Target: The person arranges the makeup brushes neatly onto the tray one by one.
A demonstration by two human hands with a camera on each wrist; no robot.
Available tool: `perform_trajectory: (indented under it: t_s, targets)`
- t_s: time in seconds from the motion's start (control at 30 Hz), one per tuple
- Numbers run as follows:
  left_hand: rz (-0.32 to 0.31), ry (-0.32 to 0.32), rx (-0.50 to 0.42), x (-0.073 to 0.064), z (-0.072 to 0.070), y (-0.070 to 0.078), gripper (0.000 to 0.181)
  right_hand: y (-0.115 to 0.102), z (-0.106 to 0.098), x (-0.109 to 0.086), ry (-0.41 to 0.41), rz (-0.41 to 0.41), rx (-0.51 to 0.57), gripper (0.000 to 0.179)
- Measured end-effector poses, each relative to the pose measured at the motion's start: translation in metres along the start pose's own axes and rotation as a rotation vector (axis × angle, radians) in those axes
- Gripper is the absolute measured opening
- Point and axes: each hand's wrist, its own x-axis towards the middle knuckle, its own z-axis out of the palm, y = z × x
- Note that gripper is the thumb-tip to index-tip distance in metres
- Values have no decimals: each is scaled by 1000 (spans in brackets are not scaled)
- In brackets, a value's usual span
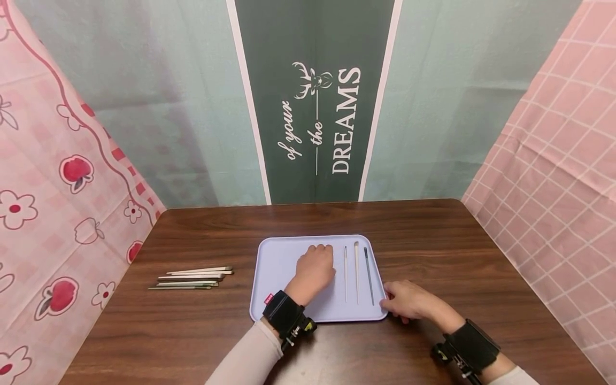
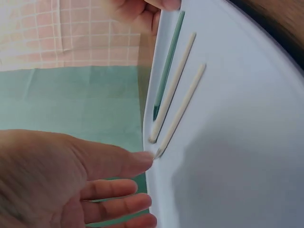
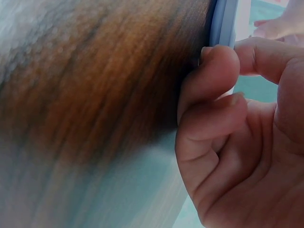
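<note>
A pale lavender tray (image 1: 284, 262) lies on the table, with three slim brushes side by side on its right half: a thin white brush (image 1: 345, 278), a cream brush (image 1: 356, 275) and a dark green brush (image 1: 369, 278). Over the tray, left of these, is my left hand (image 1: 314, 272), holding nothing. In the left wrist view its thumb is straight, the tip overlapping the head of the thin white brush (image 2: 183, 109). My right hand (image 1: 409, 299) grips the tray's right edge near the front corner; the right wrist view shows its curled fingers at the rim (image 3: 229, 23).
To the left of the tray, several more brushes (image 1: 192, 278) lie in a loose pile on the wooden table (image 1: 216, 326). A green curtain (image 1: 423, 133) hangs behind the table, with pink patterned cloths at both sides.
</note>
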Motion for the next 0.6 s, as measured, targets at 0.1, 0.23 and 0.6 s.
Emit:
perform_trajectory:
  t_s: [0.1, 0.23, 0.6]
  targets:
    - [12, -24, 38, -8, -5, -7, 36, 0, 0, 0, -1, -6, 2, 20]
    - [15, -51, 48, -18, -12, -15, 44, 1, 0, 0, -5, -1, 4, 20]
    - [15, -39, 51, -45, -25, -43, 54, -1, -1, 1, -18, 24, -3, 19]
